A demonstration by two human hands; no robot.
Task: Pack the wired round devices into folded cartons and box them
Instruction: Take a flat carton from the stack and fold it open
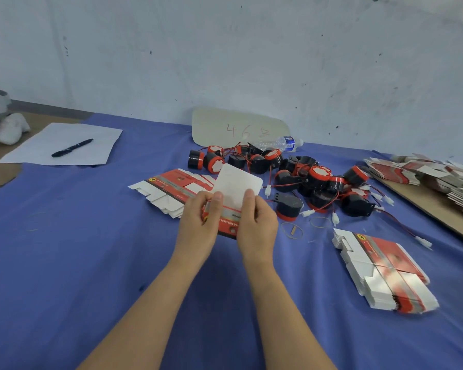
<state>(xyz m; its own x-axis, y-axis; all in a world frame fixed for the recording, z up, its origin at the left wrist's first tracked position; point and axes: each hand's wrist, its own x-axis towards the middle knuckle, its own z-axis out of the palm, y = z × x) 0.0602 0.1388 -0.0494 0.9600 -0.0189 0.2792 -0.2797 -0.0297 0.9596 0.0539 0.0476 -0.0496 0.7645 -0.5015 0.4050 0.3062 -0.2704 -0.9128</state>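
Observation:
My left hand (pixel 201 217) and my right hand (pixel 255 217) both grip one red and white carton (pixel 231 206) over the blue cloth, its white top flap (pixel 238 184) standing up. Just behind and right of it lies a heap of black and red round devices (pixel 300 177) with red and black wires and white plugs. Flat unfolded cartons lie in a fan (pixel 171 188) left of the held carton. Another stack of flat cartons (pixel 382 271) sits at the right.
Loose flat cartons (pixel 428 174) pile on a brown board at the far right. A plastic bottle (pixel 284 142) and a cardboard piece marked 46 (pixel 238 126) lean at the wall. White paper (pixel 64 145) with a black pen (pixel 71 148) lies left. Rubber bands (pixel 292 231) lie near the devices.

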